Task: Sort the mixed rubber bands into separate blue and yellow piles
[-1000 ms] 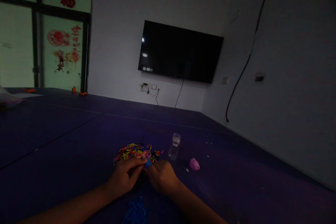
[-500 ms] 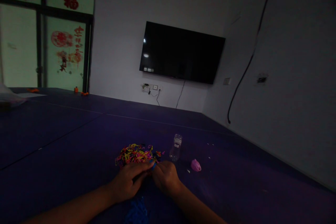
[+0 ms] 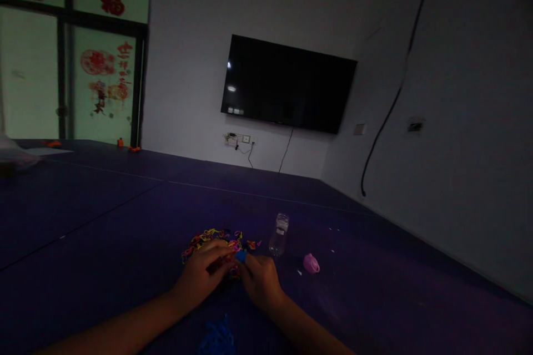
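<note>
Left hand shifts off blue piece, over bands | its thumb and fingers slightly parted, hold unclear | right hand curled, pinching blue piece beside bands | bottle just beyond right hand

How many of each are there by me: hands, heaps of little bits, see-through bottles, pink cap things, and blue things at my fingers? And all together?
Hands: 2 (left hand, right hand)
Heaps: 2 (mixed-colour heap, blue heap)
Clear bottle: 1
Pink cap-like thing: 1
Blue piece at your fingers: 1
Total: 7
</note>
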### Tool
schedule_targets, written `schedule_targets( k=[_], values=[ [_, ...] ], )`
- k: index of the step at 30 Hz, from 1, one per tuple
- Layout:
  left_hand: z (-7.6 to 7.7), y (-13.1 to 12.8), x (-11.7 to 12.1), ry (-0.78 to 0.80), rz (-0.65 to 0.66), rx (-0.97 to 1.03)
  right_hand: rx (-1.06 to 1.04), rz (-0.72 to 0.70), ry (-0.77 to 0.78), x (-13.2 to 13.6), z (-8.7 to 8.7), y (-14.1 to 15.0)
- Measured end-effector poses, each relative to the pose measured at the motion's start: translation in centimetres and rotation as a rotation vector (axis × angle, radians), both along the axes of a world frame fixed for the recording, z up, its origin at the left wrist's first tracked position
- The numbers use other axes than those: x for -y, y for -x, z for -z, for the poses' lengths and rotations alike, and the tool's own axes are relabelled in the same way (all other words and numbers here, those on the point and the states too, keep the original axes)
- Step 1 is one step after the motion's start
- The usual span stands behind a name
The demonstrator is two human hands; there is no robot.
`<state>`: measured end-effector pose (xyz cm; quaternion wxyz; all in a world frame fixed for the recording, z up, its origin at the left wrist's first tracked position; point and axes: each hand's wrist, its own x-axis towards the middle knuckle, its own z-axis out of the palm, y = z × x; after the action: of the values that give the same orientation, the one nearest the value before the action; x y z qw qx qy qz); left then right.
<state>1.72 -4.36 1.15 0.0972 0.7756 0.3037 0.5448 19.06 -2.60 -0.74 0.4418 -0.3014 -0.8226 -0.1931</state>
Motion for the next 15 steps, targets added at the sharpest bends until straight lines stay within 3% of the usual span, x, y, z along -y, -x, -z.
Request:
schedule_targets(
  k=[10,15],
  values=[
    [-0.2,0.2,0.1,0.069,0.076,-0.068,0.143,-0.140,0.083,1.2,-1.0,0.0],
    [0.2,0.6,-0.1,-0.053,0.083,-0.148,0.203,-0.179,0.115,1.8,-1.5,-0.1]
  ],
)
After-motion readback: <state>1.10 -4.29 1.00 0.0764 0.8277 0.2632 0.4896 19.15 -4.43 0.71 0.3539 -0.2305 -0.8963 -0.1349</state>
